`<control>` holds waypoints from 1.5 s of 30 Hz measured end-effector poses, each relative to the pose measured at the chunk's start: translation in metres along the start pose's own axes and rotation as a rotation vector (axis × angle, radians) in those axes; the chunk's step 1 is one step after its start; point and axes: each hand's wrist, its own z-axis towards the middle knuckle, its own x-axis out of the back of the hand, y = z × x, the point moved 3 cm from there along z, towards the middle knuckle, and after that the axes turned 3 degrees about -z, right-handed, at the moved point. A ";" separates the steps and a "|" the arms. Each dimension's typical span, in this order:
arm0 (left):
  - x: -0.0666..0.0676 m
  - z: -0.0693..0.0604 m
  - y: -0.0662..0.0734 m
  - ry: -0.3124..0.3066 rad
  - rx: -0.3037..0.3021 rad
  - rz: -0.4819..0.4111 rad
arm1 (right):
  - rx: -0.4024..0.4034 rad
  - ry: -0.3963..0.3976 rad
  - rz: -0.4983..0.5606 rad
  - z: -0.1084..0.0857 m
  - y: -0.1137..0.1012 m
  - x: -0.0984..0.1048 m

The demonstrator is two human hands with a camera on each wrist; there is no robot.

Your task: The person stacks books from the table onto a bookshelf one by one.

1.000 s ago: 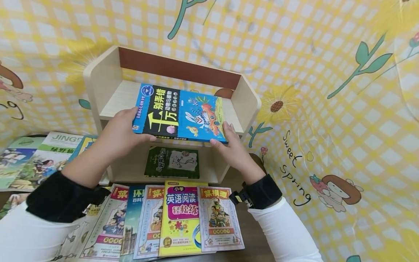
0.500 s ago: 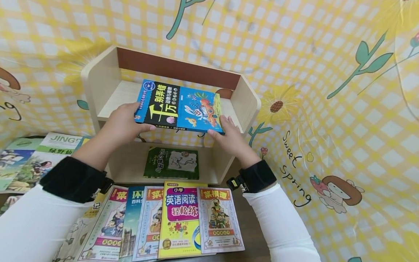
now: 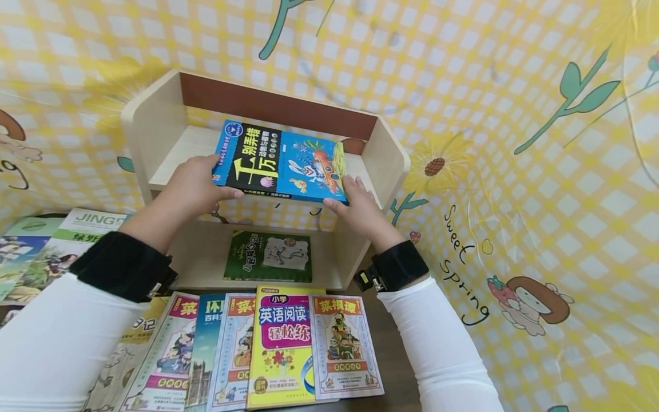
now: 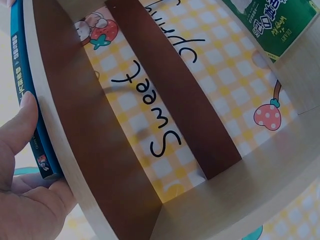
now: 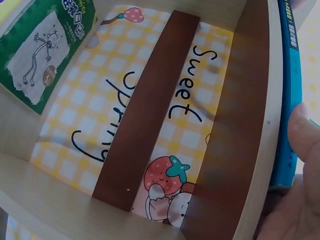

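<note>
A blue and black picture book (image 3: pixel 278 163) lies flat, cover up, at the upper shelf of a small wooden bookshelf (image 3: pixel 154 129). At its left end my left hand (image 3: pixel 193 186) grips it, thumb along the spine edge and fingers beneath. My right hand (image 3: pixel 360 209) holds the right end the same way. In the left wrist view the book's spine (image 4: pixel 27 95) runs close along the shelf board; whether they touch I cannot tell. The right wrist view has the book (image 5: pixel 290 100) beside that board too, with the thumb on its edge.
A green book (image 3: pixel 269 256) lies on the lower shelf. In front, several books, among them a yellow one (image 3: pixel 283 366) and a pale one (image 3: pixel 346 349), overlap on the dark table (image 3: pixel 396 366). More books (image 3: pixel 67 246) lie at the left. A checked yellow cloth (image 3: pixel 515 171) hangs behind and to the right.
Both hands have moved the blue book slightly up and back over the upper shelf in the head view. The grip looks the same, and the other books stay in place.
</note>
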 end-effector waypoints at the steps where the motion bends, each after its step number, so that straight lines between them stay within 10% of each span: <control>1: -0.001 0.000 0.000 0.004 0.000 0.000 | -0.002 0.001 -0.002 0.001 0.000 0.000; 32: -0.005 0.005 -0.006 -0.018 0.107 -0.132 | -0.028 -0.001 -0.025 0.007 0.002 -0.003; 45: -0.018 -0.031 -0.014 0.270 -0.103 -0.033 | 0.152 0.239 0.144 -0.032 0.010 -0.013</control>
